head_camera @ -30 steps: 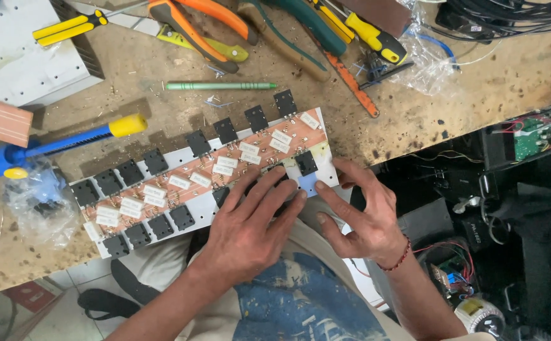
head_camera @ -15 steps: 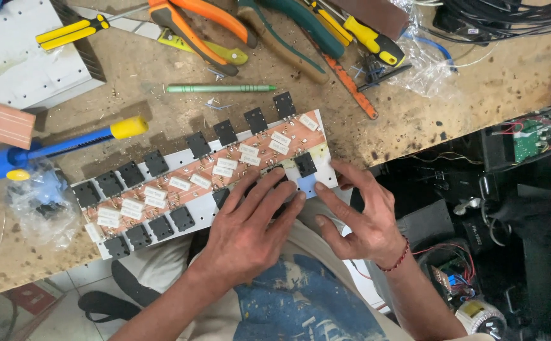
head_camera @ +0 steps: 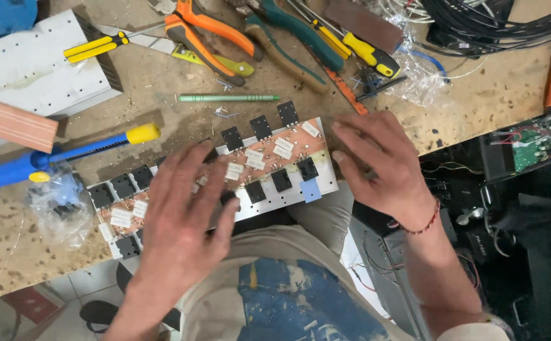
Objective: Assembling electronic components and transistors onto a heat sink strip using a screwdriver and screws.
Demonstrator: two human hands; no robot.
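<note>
A person looks down at a long, narrow circuit board (head_camera: 269, 165) lying on a rough, speckled wooden workbench (head_camera: 162, 129). The board is a flat strip with a copper-coloured centre and pale metal edges, lined along both long sides with small square black components and dotted with white rectangular blocks. Its long axis runs diagonally, from lower left near the bench's front edge up to the right, where its far end points toward a heap of hand tools.

The left hand (head_camera: 184, 221) lies flat over the middle of the board, fingers spread and slightly blurred. The right hand (head_camera: 379, 164) rests at the board's upper right end, fingers loosely spread and touching its edge; a thin red cord bracelet (head_camera: 422, 225) circles that wrist. Neither hand pinches anything.

Just above the board lies a slim green metal rod (head_camera: 228, 98). To the board's upper left sits a blue-handled tool with a yellow tip (head_camera: 67, 151). Beyond the rod lie orange-handled pliers (head_camera: 209, 38).
</note>
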